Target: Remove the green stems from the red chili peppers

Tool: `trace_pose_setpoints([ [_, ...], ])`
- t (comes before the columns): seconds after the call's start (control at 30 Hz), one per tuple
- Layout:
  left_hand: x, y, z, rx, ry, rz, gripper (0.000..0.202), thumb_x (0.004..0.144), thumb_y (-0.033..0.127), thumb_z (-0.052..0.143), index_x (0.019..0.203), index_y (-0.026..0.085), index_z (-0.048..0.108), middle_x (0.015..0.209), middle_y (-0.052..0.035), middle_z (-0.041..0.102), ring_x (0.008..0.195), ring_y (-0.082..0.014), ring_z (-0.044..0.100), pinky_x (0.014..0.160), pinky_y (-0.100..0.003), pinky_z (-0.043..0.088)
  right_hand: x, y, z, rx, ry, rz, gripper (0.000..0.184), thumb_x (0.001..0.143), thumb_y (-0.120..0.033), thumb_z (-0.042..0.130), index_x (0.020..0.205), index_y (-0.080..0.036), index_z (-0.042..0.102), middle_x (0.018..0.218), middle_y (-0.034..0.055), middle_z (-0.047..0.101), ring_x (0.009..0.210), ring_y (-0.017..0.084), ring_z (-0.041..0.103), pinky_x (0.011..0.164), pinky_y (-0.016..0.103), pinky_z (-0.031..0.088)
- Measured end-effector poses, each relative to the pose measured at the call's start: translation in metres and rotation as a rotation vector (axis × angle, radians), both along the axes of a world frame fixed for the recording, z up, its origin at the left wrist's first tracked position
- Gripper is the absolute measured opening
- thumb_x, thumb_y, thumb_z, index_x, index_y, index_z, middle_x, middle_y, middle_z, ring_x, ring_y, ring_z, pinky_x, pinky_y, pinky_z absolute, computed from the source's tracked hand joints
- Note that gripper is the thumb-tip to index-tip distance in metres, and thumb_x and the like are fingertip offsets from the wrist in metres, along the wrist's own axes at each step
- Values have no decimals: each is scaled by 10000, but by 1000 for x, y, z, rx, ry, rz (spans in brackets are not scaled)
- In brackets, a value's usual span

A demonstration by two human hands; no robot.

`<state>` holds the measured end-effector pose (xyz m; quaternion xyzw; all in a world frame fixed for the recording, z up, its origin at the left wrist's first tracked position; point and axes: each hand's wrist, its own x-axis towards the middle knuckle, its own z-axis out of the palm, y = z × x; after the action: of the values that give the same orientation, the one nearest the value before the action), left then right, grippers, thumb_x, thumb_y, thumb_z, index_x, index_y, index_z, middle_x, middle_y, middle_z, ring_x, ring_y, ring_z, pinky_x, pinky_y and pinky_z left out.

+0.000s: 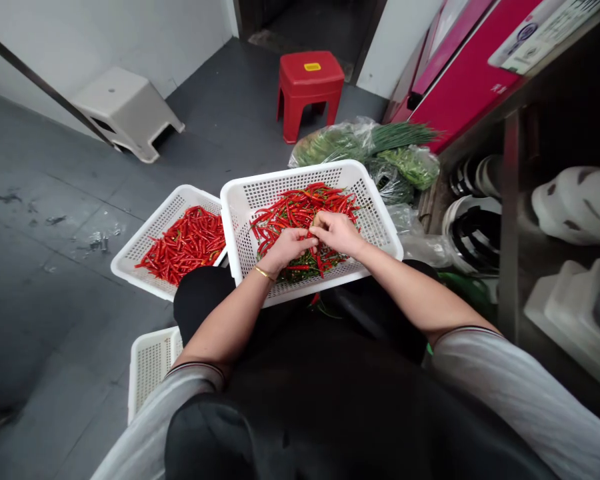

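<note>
From where I stand, nearest is the seated person's dark lap, with grey sleeves pushed up both forearms. The forearms angle inward and meet over a white perforated plastic basket [305, 175] that rests tilted across the knees. This basket holds a loose heap of long thin red chillies [300, 203], many of them lying roughly crosswise.

The left hand [287, 248], with a thin gold bangle [265, 273] at the wrist, is palm-down and low on the near side of the heap. The right hand [337, 233] comes in from the right, slightly higher, knuckles up. Both sets of fingers [320, 230] are curled closed, tips pinched together at the middle of the basket. They seem to be gripping a single chilli between them, though the knuckles hide it. The rest of the heap lies directly beneath and just beyond the fingertips, so both hands are equally close to it.

On the floor by the left knee is a corner of an empty white mesh basket [150, 363]. Further out on the left, a second white basket [153, 227] touches the first and carries its own pile of red chillies [185, 243]. Beyond the lap basket are clear plastic bags of green vegetables [365, 150]. At the back are a red plastic stool [310, 87] and a beige plastic stool [125, 110].
</note>
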<state>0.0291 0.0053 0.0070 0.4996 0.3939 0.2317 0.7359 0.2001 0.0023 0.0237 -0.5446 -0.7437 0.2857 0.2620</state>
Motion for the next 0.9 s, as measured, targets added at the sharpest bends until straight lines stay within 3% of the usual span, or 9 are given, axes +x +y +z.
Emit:
trace_pose_setpoints([
  [0.07, 0, -2, 1, -28, 25, 12, 315, 704, 381, 756, 635, 116, 601, 429, 59, 426, 368, -17, 264, 381, -196, 140, -3, -5, 2, 139, -231, -18, 164, 892, -276, 501, 789, -174, 578, 808, 70, 655, 750, 179, 580, 683, 278, 421],
  [0.13, 0, -3, 2, -73, 36, 9, 299, 723, 361, 737, 622, 121, 590, 405, 64, 398, 351, -18, 251, 375, -198, 124, 5, -7, -3, 134, -469, -26, 202, 931, -265, 439, 910, -154, 607, 938, 116, 667, 825, 207, 598, 697, 290, 419],
  [0.27, -6, 3, 0, -149, -115, 55, 171, 730, 276, 689, 806, 132, 638, 499, 23, 539, 365, -48, 372, 364, -191, 196, 39, -6, -27, -216, -951, 142, 283, 940, -273, 449, 1142, -155, 608, 1081, 150, 656, 883, 229, 631, 708, 295, 430],
  [0.37, -14, 12, -3, -261, -292, 86, 202, 718, 293, 665, 847, 142, 630, 556, 6, 565, 440, -92, 484, 383, -202, 307, 55, -2, -50, -351, -1111, 343, 363, 923, -254, 474, 1261, -175, 580, 1194, 176, 604, 903, 237, 649, 731, 313, 444],
  [0.5, -18, 15, -8, -341, -276, 146, 239, 675, 311, 740, 721, 157, 563, 524, 42, 479, 415, -61, 416, 365, -184, 268, 56, 5, -56, -297, -1076, 480, 342, 888, -269, 528, 1195, -157, 628, 1209, 177, 605, 920, 254, 651, 714, 313, 441],
  [0.6, -13, 9, -11, -257, -72, 166, 298, 633, 270, 807, 672, 156, 535, 472, 78, 398, 368, -25, 316, 351, -172, 175, 55, 8, -36, -324, -916, 359, 264, 877, -310, 562, 1057, -149, 670, 1030, 131, 688, 852, 224, 649, 679, 281, 421],
  [0.73, -1, 3, -15, -139, 43, 103, 245, 706, 316, 771, 776, 135, 621, 561, 33, 533, 379, -21, 328, 363, -184, 176, 44, 0, -10, -284, -430, 237, 189, 881, -314, 569, 909, -161, 678, 817, 39, 706, 730, 142, 621, 671, 231, 401],
  [0.8, 3, 1, -16, -40, 26, 134, 200, 761, 316, 719, 797, 138, 637, 607, 15, 585, 398, -31, 357, 387, -190, 235, 32, -6, -7, -281, -280, 214, 190, 873, -320, 579, 828, -164, 679, 740, 12, 689, 671, 122, 601, 653, 221, 394],
  [0.9, 4, -1, -16, 303, 131, 235, 90, 779, 223, 682, 743, 146, 653, 640, -3, 636, 521, -78, 511, 534, -216, 409, 15, -10, -7, -389, -265, 169, 298, 904, -363, 537, 723, -167, 668, 568, -15, 618, 545, 115, 553, 589, 225, 375],
])
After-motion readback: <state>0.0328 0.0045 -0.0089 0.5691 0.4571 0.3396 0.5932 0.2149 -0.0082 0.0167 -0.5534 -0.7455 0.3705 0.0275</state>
